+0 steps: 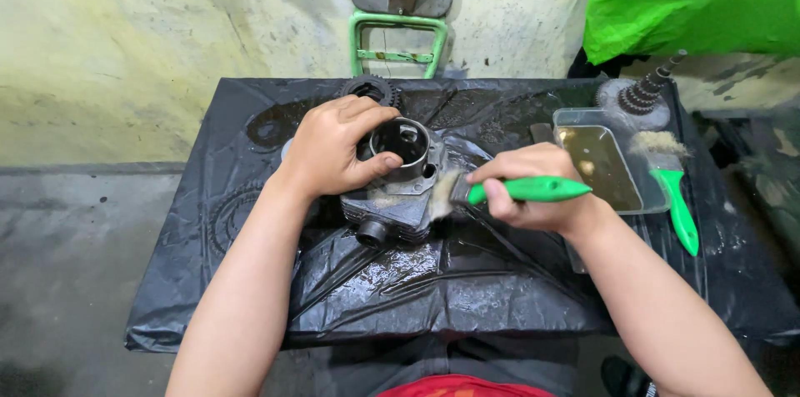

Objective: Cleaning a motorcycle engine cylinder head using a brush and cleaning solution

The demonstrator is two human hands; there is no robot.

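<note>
Tray right of cylinder

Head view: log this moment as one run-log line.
left hand: grips engine cylinder | right hand: holds green brush, bristles on cylinder | surface: black plastic sheet | nearby: tray, second brush

Head camera, looking steeply down, close over black-covered table

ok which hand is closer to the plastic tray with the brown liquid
The right hand. It holds a green brush just left of the tray, almost at its edge. The left hand grips the metal engine part, farther left.
</note>
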